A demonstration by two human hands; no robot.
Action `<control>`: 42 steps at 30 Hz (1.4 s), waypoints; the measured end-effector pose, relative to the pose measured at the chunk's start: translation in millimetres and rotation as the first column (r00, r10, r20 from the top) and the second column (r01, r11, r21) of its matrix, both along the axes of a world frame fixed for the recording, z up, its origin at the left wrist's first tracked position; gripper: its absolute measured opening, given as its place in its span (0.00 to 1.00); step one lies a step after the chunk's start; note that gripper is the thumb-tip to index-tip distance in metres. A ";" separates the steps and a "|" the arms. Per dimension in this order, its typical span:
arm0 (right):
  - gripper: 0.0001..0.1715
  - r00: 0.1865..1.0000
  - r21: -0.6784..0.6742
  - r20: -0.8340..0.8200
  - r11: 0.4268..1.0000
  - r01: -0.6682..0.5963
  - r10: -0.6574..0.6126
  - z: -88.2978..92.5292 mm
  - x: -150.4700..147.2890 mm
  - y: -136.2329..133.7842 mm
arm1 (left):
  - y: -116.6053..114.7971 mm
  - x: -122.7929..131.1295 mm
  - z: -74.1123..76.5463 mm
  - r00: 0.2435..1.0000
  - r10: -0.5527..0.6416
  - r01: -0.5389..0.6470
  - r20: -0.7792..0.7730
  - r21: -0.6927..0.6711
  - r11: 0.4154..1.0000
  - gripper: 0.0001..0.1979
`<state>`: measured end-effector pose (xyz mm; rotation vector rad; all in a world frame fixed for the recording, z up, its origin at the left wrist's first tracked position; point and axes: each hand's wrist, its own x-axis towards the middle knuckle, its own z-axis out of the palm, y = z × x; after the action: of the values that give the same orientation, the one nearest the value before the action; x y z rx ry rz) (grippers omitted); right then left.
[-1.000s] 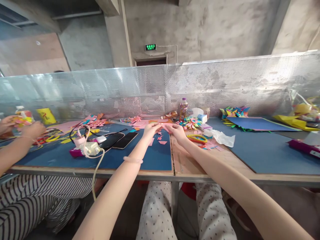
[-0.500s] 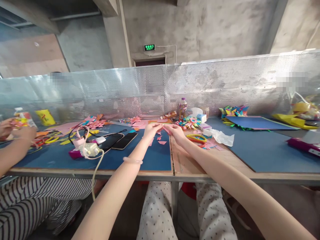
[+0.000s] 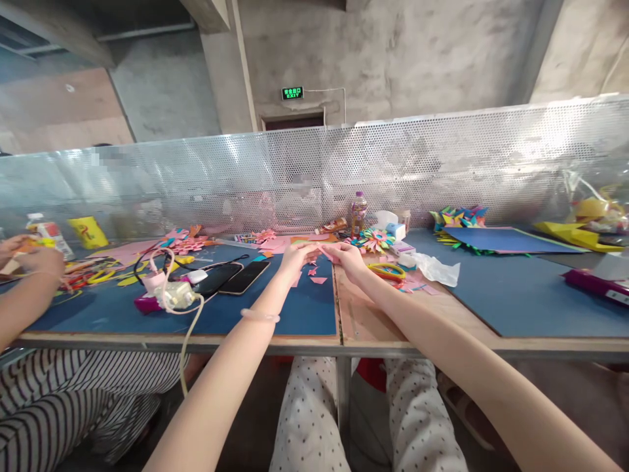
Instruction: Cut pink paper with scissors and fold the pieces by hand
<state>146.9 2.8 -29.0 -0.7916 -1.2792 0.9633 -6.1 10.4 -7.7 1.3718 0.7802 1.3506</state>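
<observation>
My left hand [image 3: 297, 257] and my right hand [image 3: 347, 259] meet over the table, fingertips pinched together on a small piece of pink paper [image 3: 329, 252]. Most of the paper is hidden by my fingers. Just below the hands, pink paper scraps [image 3: 318, 280] lie on the blue board [image 3: 299, 314]. Beside my right wrist are scissors with yellow handles [image 3: 386, 270], among more paper bits. A colourful folded-paper flower [image 3: 376, 241] sits beyond my right hand.
Left of my hands lie a black phone [image 3: 244, 278] and a plug adapter [image 3: 177, 294] with cables. A drink bottle [image 3: 358, 213] stands before the perforated metal screen [image 3: 295, 177]. Crumpled white tissue [image 3: 437, 269] lies right. A co-worker's hands [image 3: 42, 259] handle paper at far left.
My hands stay together on the pink paper, with only a slight shift of the fingers. The co-worker's hands at the left have moved a little to the left.
</observation>
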 end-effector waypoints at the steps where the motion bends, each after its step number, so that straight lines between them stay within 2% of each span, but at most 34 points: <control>1: 0.22 1.000 0.001 0.006 1.000 0.002 -0.002 0.0 0.1 0.0 | 0.3 -0.2 0.0 1.000 0.009 -0.009 0.001 -0.001 1.000 0.14; 8: 0.22 1.000 0.003 0.010 1.000 0.002 -0.002 -0.2 2.1 -0.1 | -2.3 -1.0 0.3 0.997 -0.016 0.019 -0.073 0.042 0.999 0.16; 17: 0.22 0.999 -0.008 -0.006 0.999 -0.050 0.050 -1.3 2.3 -0.3 | -0.7 -0.6 -0.5 0.995 0.052 -0.047 -0.086 0.050 0.998 0.15; 25: 0.18 0.998 0.031 -0.009 0.997 -0.065 0.065 -4.8 6.6 5.9 | -1.7 -1.6 0.5 0.987 0.038 -0.031 -0.158 0.044 0.999 0.15; 30: 0.19 0.995 0.021 0.061 0.996 -0.083 0.081 -2.2 8.3 2.9 | -2.3 -2.9 -0.4 0.973 0.059 -0.045 -0.223 0.068 0.997 0.16; 35: 0.23 0.990 0.001 0.095 0.995 -0.101 0.100 -4.2 3.2 2.2 | 2.7 -2.9 -2.4 0.972 0.085 -0.074 -0.218 0.059 0.996 0.15; 42: 0.29 0.991 -0.034 0.111 0.997 -0.072 0.075 -8.1 -0.2 5.2 | 3.7 -2.4 -5.6 0.961 0.121 -0.107 -0.249 0.068 0.992 0.15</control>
<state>146.7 8.0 -37.1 -0.8364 -1.4017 1.0112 -8.5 14.2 -13.2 1.5834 1.0122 1.3077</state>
